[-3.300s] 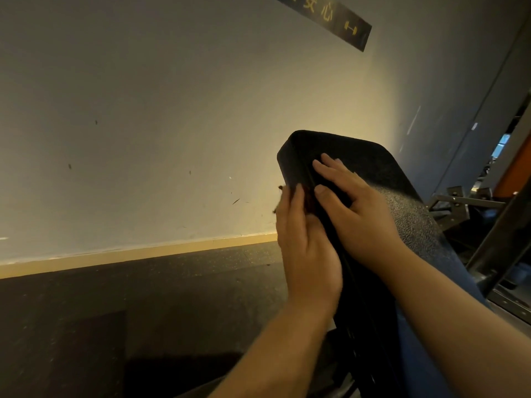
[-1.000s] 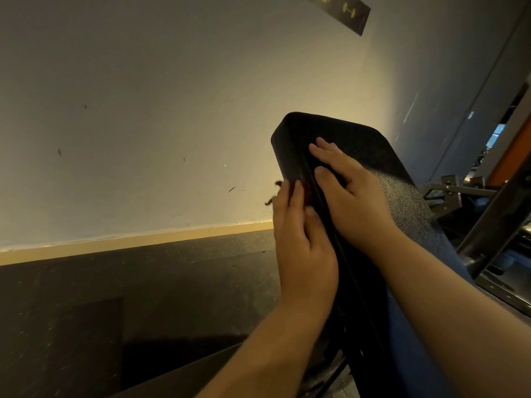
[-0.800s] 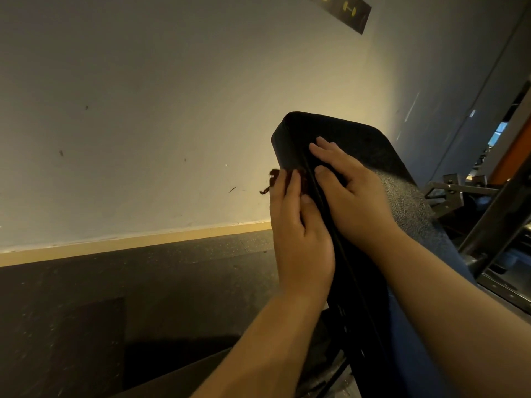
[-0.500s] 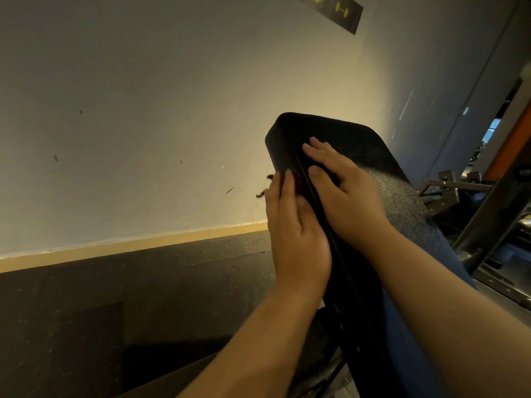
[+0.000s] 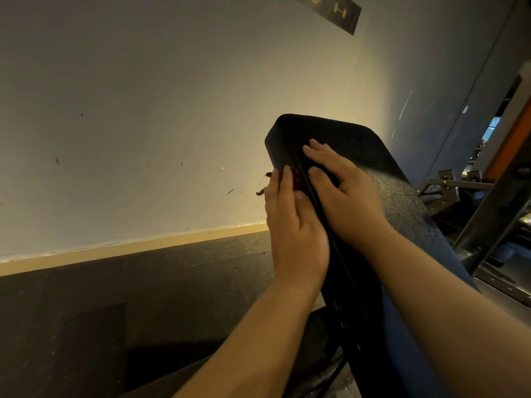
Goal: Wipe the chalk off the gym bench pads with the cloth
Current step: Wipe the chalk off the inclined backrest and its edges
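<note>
Centrally, bench pad (image 5: pixel 359 150) stood tilted | left hand (image 5: pixel 293 225) lay flat, fingers straight, pressing dark red cloth (image 5: pixel 296 179) against the pad's left side, cloth mostly hidden beneath | right hand (image 5: pixel 342 193) flat on pad top, fingers extended, gripping nothing | wall (image 5: pixel 143 110) behind; metal frame (image 5: pixel 488 214) at right edge.

The dark padded surface (image 5: pixel 402 196) is sloping up toward the far wall (image 5: pixel 143 110) above the floor (image 5: pixel 143 282). The right hand (image 5: pixel 344 196) is lying flat on its top; the left hand (image 5: pixel 293 234) is pressing a cloth (image 5: pixel 296 180) (dark red, mostly hidden) against its left edge.
</note>
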{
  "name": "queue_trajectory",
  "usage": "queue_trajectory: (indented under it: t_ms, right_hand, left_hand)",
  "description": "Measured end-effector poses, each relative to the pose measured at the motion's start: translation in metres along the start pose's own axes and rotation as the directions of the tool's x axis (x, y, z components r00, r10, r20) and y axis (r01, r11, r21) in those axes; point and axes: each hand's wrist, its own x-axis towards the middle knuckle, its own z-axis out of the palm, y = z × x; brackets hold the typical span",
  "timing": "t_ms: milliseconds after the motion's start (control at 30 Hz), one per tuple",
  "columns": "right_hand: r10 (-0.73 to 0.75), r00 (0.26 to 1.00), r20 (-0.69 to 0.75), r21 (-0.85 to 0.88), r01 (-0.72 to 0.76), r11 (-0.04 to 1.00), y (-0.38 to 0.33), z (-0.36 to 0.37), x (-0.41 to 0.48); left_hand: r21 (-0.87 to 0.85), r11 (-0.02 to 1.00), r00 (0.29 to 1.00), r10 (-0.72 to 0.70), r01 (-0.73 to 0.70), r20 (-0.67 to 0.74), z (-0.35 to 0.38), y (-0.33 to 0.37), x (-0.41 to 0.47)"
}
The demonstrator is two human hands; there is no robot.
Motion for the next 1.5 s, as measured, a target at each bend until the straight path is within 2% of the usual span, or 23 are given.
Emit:
queue_trajectory:
  t_ms: [100, 233, 333, 467, 700, 833, 967, 1033, 1133, 1200, 1367, 1500]
  right_hand:
    - [0.001, 1.000, -0.003, -0.006, -0.001, 1.000, 0.000, 0.000, 0.001]
    - [0.011, 1.000, -0.005, 0.007, -0.011, 1.000, 0.000, -0.001, 0.001]
    - [0.009, 1.000, -0.007, 0.007, -0.009, 1.000, 0.000, 0.000, 0.001]
    - [0.004, 1.000, -0.012, 0.009, -0.003, 1.000, 0.001, 0.000, 0.001]
    - [0.019, 1.000, -0.023, -0.022, -0.020, 1.000, -0.002, 0.001, -0.001]
    - [0.026, 1.000, -0.001, -0.062, -0.026, 0.998, -0.008, 0.000, -0.004]
    - [0.046, 0.994, 0.104, -0.090, -0.037, 0.995, -0.011, -0.005, -0.034]
    - [0.028, 0.994, 0.109, -0.050, -0.023, 0.998, -0.008, -0.010, -0.061]
    - [0.046, 0.999, 0.011, 0.090, -0.047, 0.995, -0.004, -0.014, -0.081]
    - [0.068, 0.998, -0.009, 0.119, -0.066, 0.991, -0.004, -0.012, -0.080]
    - [0.067, 0.997, -0.035, 0.134, -0.061, 0.989, -0.005, -0.010, -0.081]
    - [0.052, 0.998, -0.030, 0.091, -0.050, 0.995, -0.007, -0.009, -0.081]
  left_hand:
    - [0.014, 0.998, 0.997, 0.065, -0.064, -0.037, 0.004, -0.003, -0.027]
    - [0.081, 0.994, 0.998, 0.068, -0.069, 0.014, 0.001, -0.007, -0.083]
    - [0.015, 0.999, 0.999, 0.029, -0.029, 0.031, 0.001, -0.004, -0.049]
    - [0.010, 1.000, 1.000, 0.022, -0.022, -0.018, 0.001, 0.000, -0.003]
    - [0.163, 0.983, 0.995, 0.071, -0.082, 0.071, -0.001, -0.014, -0.093]
    - [0.058, 0.998, 0.998, 0.018, -0.022, 0.068, -0.002, 0.000, -0.038]
    - [-0.028, 0.999, 0.997, -0.015, 0.018, 0.080, -0.007, 0.006, 0.006]
    - [-0.024, 0.999, 0.994, 0.042, -0.040, 0.096, -0.006, -0.002, -0.018]
    - [0.034, 0.989, 0.986, 0.138, -0.142, 0.097, -0.003, -0.016, -0.086]
    - [0.044, 0.987, 0.982, 0.151, -0.157, 0.110, -0.004, -0.020, -0.103]
    - [0.010, 1.000, 0.997, 0.007, -0.008, 0.078, -0.004, -0.005, -0.023]
    - [-0.007, 0.999, 0.999, 0.035, -0.035, 0.031, 0.000, 0.000, -0.018]
